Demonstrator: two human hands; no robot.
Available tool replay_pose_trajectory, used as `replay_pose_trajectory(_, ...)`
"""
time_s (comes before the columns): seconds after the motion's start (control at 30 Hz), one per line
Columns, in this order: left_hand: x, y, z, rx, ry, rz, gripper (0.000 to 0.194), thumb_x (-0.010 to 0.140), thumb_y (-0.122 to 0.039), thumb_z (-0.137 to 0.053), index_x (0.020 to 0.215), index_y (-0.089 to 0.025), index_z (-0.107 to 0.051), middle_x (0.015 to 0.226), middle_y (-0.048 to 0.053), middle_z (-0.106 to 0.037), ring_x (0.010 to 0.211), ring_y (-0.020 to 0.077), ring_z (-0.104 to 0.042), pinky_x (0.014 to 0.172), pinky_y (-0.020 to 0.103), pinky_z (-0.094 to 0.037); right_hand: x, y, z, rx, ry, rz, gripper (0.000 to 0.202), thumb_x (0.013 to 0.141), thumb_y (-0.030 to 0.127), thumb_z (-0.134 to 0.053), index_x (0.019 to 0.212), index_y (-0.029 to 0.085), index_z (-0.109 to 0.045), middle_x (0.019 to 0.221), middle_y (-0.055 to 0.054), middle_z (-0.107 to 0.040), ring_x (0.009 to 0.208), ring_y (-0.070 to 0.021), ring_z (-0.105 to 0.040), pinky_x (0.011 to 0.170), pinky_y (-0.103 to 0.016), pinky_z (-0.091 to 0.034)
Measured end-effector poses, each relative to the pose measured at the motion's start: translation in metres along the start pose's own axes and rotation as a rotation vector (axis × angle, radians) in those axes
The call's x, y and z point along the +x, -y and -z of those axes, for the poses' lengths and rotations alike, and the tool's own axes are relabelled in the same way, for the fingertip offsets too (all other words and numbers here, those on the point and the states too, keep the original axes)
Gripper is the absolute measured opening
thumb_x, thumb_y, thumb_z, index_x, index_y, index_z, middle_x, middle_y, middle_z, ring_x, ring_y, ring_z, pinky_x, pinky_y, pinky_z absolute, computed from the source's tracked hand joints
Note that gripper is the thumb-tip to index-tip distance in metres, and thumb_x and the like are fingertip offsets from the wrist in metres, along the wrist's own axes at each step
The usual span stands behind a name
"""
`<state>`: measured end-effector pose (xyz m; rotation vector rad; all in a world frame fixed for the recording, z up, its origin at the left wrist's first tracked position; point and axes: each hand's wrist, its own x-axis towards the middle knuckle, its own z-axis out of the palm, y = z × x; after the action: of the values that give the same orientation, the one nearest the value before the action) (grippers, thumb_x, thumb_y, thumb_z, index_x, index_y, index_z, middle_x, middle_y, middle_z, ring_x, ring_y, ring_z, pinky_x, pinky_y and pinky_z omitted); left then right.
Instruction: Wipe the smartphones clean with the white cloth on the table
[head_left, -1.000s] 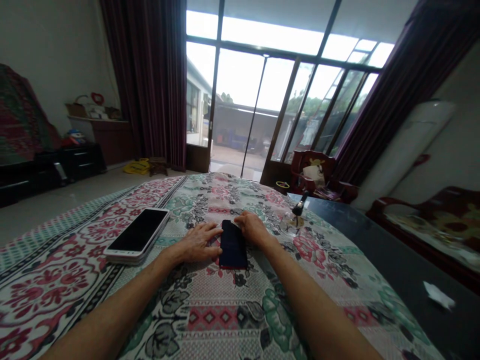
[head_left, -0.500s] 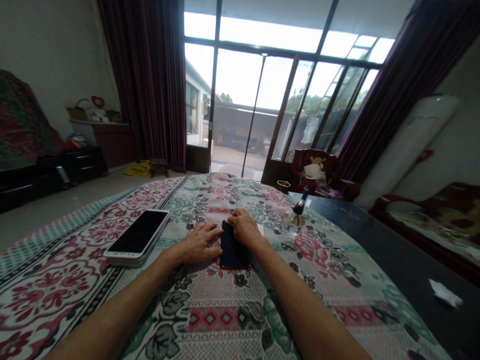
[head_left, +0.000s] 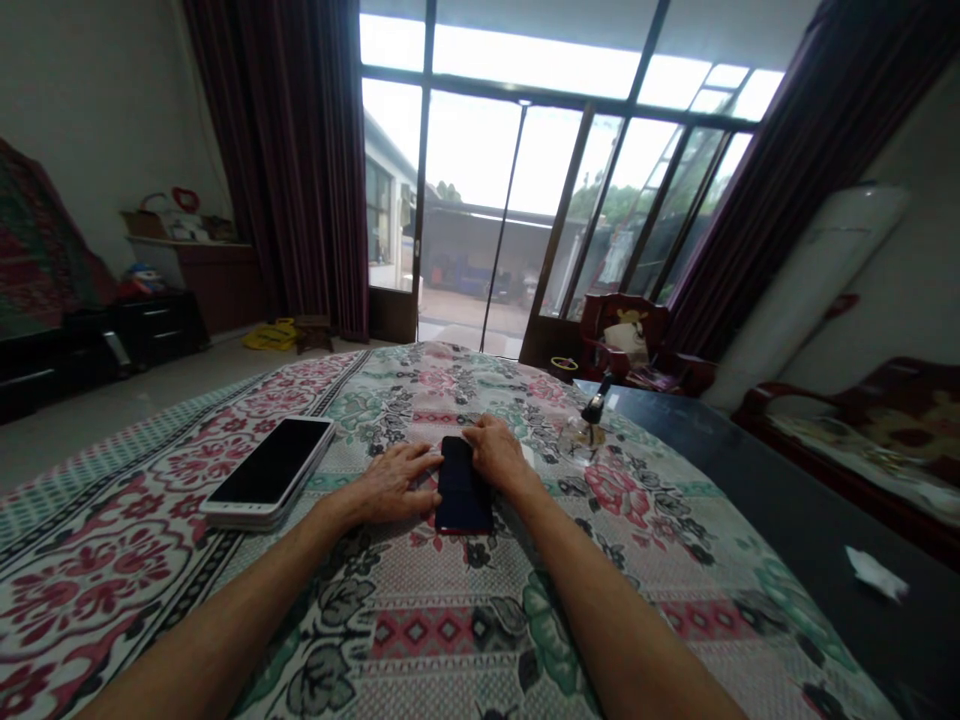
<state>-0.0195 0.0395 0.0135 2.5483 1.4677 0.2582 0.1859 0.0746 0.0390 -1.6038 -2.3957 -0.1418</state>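
A dark smartphone (head_left: 463,497) with a red lower edge lies flat on the patterned tablecloth (head_left: 427,620). My left hand (head_left: 399,482) rests at its left side, fingers stretched out, with fingertips and thumb touching the phone's edge. At the upper right corner is my right hand (head_left: 498,456), its fingers bent and drawn together; what they hold, if anything, is hidden. A small white piece (head_left: 529,456) shows just beyond the right hand. Left of both hands lies a larger white-framed phone (head_left: 274,465) with a black screen, apparently resting on another flat pale thing.
To the right stands a clear glass-like object (head_left: 583,438) with a black upright part (head_left: 598,402). A crumpled white paper (head_left: 876,574) lies on a dark surface (head_left: 795,520) beside the cloth. Beyond are a wooden chair (head_left: 626,335) and a glass door (head_left: 469,230).
My right hand has shifted slightly right along the smartphone's top, uncovering more of its upper end. My left hand keeps its place at the edge. The view has turned slightly.
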Motion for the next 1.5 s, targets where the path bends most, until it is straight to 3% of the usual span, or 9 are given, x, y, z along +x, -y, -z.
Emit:
replay_pose_trajectory(0.37, 0.000, -0.001, -0.001, 0.004, -0.024, -0.002, 0.064, 0.083, -0.056, -0.047, 0.140, -0.026, -0.041, 0.150, 0.008, -0.035, 0.136, 0.0318, -0.030, 0.109, 0.047, -0.026, 0.004, 0.016, -0.011, -0.001, -0.019, 0.182, 0.025, 0.089, 0.018, -0.044, 0.095, 0.023, -0.069, 0.105, -0.007, -0.058, 0.094, -0.0202, -0.047, 0.078, -0.029, -0.037)
replay_pose_trajectory(0.6, 0.003, 0.008, -0.009, -0.024, -0.021, -0.009, 0.077, 0.082, -0.061, -0.044, 0.143, -0.015, -0.035, 0.151, 0.014, -0.032, 0.137, 0.0333, -0.027, 0.110, 0.046, -0.025, 0.000, 0.010, -0.004, 0.049, 0.026, 0.195, 0.028, 0.088, 0.015, -0.043, 0.090, 0.021, -0.071, 0.099, -0.007, -0.059, 0.092, -0.0179, -0.050, 0.080, -0.026, -0.038)
replay_pose_trajectory(0.77, 0.003, 0.006, -0.008, -0.033, -0.021, 0.007, 0.079, 0.081, -0.062, -0.044, 0.144, -0.015, -0.033, 0.151, 0.013, -0.032, 0.138, 0.0342, -0.026, 0.110, 0.047, -0.026, -0.006, 0.011, 0.020, 0.098, 0.167, 0.311, 0.032, 0.076, 0.007, -0.049, 0.090, 0.020, -0.073, 0.092, -0.006, -0.064, 0.086, -0.0161, -0.055, 0.076, -0.023, -0.038)
replay_pose_trajectory(0.93, 0.001, 0.002, -0.004, -0.031, -0.005, 0.011, 0.081, 0.081, -0.062, -0.044, 0.144, -0.013, -0.034, 0.152, 0.014, -0.031, 0.138, 0.0345, -0.025, 0.111, 0.046, -0.024, -0.009, 0.015, 0.037, 0.199, 0.422, 0.273, 0.040, 0.073, 0.006, -0.052, 0.103, 0.023, -0.072, 0.093, -0.002, -0.070, 0.080, -0.0134, -0.058, 0.070, -0.021, -0.038)
replay_pose_trajectory(1.0, 0.001, 0.002, -0.004, -0.030, -0.006, 0.014, 0.080, 0.081, -0.061, -0.045, 0.144, -0.013, -0.034, 0.152, 0.013, -0.031, 0.138, 0.0347, -0.025, 0.111, 0.047, -0.025, -0.008, 0.016, 0.032, 0.169, 0.368, 0.248, 0.036, 0.076, 0.007, -0.051, 0.101, 0.022, -0.072, 0.095, -0.004, -0.068, 0.083, -0.0142, -0.057, 0.071, -0.022, -0.038)
replay_pose_trajectory(1.1, 0.001, 0.003, -0.005, -0.027, -0.023, 0.022, 0.080, 0.080, -0.061, -0.047, 0.144, -0.015, -0.034, 0.151, 0.012, -0.032, 0.138, 0.0352, -0.026, 0.110, 0.047, -0.026, -0.006, 0.017, 0.017, 0.078, 0.153, 0.190, 0.029, 0.084, 0.013, -0.046, 0.095, 0.021, -0.071, 0.099, -0.008, -0.063, 0.090, -0.0174, -0.054, 0.075, -0.025, -0.038)
replay_pose_trajectory(1.17, 0.001, 0.003, -0.007, -0.024, -0.030, 0.024, 0.079, 0.080, -0.061, -0.047, 0.144, -0.016, -0.035, 0.151, 0.010, -0.033, 0.137, 0.0355, -0.027, 0.110, 0.047, -0.027, -0.005, 0.018, 0.007, 0.050, 0.075, 0.146, 0.028, 0.088, 0.015, -0.043, 0.095, 0.021, -0.070, 0.101, -0.008, -0.060, 0.094, -0.0184, -0.051, 0.077, -0.026, -0.037)
replay_pose_trajectory(1.3, 0.001, 0.003, -0.007, -0.025, -0.037, 0.027, 0.079, 0.080, -0.061, -0.046, 0.144, -0.016, -0.035, 0.150, 0.010, -0.034, 0.137, 0.0353, -0.028, 0.109, 0.046, -0.028, -0.004, 0.018, -0.002, 0.024, 0.045, 0.138, 0.025, 0.088, 0.015, -0.045, 0.094, 0.022, -0.068, 0.100, -0.007, -0.057, 0.096, -0.0184, -0.049, 0.079, -0.027, -0.036)
replay_pose_trajectory(1.5, 0.000, 0.000, -0.004, -0.038, -0.026, 0.019, 0.080, 0.079, -0.061, -0.047, 0.144, -0.016, -0.035, 0.151, 0.012, -0.033, 0.137, 0.0346, -0.027, 0.110, 0.048, -0.026, -0.012, 0.019, 0.004, 0.033, 0.090, 0.271, 0.026, 0.090, 0.015, -0.043, 0.094, 0.022, -0.068, 0.095, -0.006, -0.056, 0.089, -0.0176, -0.048, 0.079, -0.027, -0.034)
